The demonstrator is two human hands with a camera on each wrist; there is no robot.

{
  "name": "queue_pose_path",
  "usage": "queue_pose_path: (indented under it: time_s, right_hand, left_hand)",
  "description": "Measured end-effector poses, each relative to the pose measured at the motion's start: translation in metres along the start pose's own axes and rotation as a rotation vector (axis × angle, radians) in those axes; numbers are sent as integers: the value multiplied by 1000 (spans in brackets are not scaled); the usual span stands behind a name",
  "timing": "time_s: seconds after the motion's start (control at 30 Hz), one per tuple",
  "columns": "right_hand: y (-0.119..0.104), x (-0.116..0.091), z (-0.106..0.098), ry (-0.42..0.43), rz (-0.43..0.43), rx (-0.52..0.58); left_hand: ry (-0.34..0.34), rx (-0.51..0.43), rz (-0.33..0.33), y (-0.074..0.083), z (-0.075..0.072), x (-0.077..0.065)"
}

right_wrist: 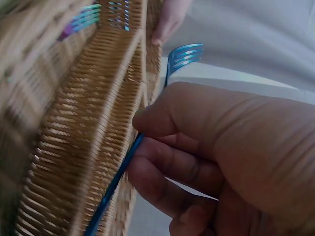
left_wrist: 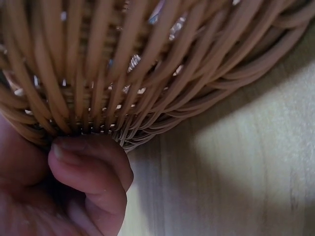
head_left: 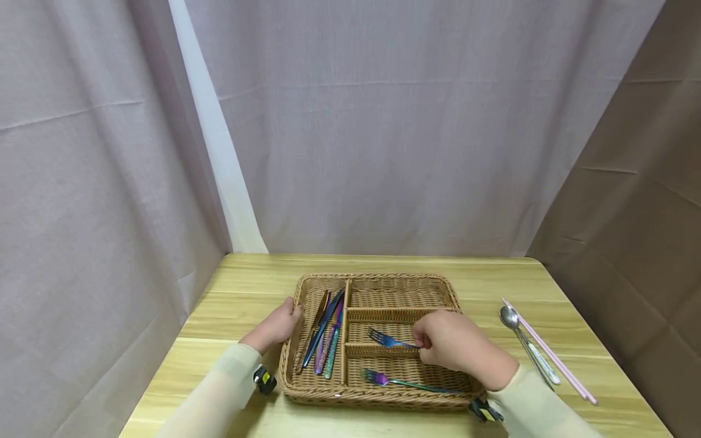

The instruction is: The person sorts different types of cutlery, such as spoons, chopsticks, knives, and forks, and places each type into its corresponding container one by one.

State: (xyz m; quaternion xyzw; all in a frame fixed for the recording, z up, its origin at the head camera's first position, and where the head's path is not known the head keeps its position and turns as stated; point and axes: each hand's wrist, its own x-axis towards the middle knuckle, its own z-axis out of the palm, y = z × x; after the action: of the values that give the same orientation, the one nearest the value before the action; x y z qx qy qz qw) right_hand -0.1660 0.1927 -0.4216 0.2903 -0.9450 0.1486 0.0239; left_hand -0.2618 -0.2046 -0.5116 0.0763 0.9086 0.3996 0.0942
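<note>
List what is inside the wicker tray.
Overlapping table knives lie in the left compartment, an iridescent fork in the front right one. The right hand, pinching a blue fork, covers parts of the front and middle ones; anything beneath is hidden.

The forks (head_left: 387, 340) are glossy metal, the basket (head_left: 383, 398) rough wicker.

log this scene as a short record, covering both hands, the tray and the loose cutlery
left hand: left hand holds the left side of the wicker tray
right hand: right hand pinches the blue fork by its handle, tines pointing left in the head view
tray layout: one long compartment at left, three stacked at right
left compartment: several metallic-coloured knives
front right compartment: rainbow fork
right of tray: at least one metal spoon and pink chopsticks
surface: wooden table
</note>
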Motion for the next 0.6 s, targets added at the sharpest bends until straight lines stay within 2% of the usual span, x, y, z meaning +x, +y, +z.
queue_pose_path:
  time_s: [0.17, 0.4, 0.6]
  right_hand:
    - [0, 1, 18, -37, -39, -19]
    - [5, 4, 40, -53, -48, -75]
    - [3, 6, 48, -48, -85, -122]
  left_hand:
    - [-1, 30, 9, 1, -1, 1]
    - [-13, 44, 8, 0, 0, 2]
    - [-14, 30, 11, -1, -1, 2]
